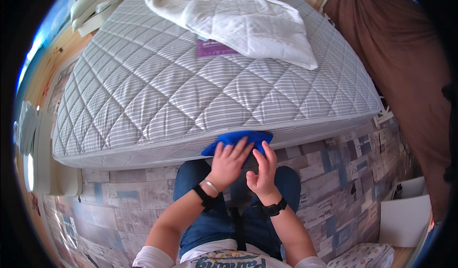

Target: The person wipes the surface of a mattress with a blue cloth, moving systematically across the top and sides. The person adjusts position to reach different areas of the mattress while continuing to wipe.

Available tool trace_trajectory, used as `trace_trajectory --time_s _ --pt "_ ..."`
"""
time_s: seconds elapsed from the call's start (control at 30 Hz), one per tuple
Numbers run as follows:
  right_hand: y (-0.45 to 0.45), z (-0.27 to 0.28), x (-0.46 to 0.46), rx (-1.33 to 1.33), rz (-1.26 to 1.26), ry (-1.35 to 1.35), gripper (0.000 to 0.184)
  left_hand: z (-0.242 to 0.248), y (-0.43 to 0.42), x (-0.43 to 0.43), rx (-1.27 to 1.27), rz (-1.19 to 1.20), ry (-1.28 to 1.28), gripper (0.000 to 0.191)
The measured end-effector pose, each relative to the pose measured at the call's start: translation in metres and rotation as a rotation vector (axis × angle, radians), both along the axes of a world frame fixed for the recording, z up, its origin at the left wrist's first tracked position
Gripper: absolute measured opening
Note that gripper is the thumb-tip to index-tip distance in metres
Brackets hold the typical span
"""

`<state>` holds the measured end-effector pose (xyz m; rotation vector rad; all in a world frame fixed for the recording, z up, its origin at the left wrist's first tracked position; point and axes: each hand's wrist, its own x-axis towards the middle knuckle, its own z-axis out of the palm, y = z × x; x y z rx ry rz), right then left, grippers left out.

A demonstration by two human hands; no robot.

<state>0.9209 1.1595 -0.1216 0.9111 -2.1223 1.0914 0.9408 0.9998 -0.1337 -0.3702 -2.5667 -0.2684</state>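
Observation:
A royal blue cloth lies against the near side of a quilted, grey-and-white striped mattress. My left hand rests on this cloth with its palm down and its fingers slightly spread. Just to the right, my right hand is raised with fingers apart and bent. Its fingertips overlap the cloth's right end in the view; whether they touch it I cannot tell. Part of the cloth hangs down behind my hands.
A white quilted cover lies crumpled on the mattress, partly over a purple label. Pale pillows are stacked at the far left. A brown curtain hangs at right, above a white box on the patterned floor.

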Motion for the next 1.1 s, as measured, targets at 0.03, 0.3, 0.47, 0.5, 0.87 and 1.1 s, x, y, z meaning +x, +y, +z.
trace_trajectory --time_s 0.03,0.3,0.47,0.5,0.87,1.1 --pt "0.007 0.001 -0.001 -0.017 -0.024 0.002 0.061 0.004 0.016 -0.012 -0.041 -0.064 0.008 0.055" --pt "0.016 -0.008 -0.029 -0.447 -0.188 -0.47 0.07 0.032 0.068 -0.053 0.054 -0.4 -0.213 0.053" --pt "-0.029 -0.027 -0.054 -0.598 -0.332 -0.367 0.081 0.067 0.0 -0.032 0.03 -0.404 0.028 0.029" --pt "-0.039 -0.029 -0.056 -0.544 -0.403 -0.342 0.082 0.076 -0.009 -0.027 0.01 -0.36 0.022 0.033" --pt "0.079 -0.006 -0.163 -0.904 -0.663 -0.438 0.083 0.108 0.066 -0.106 -0.048 -0.167 -0.105 0.052" --pt "0.125 -0.009 -0.198 -1.021 -0.673 -0.328 0.086 0.1 0.072 -0.12 -0.088 -0.116 -0.157 0.058"
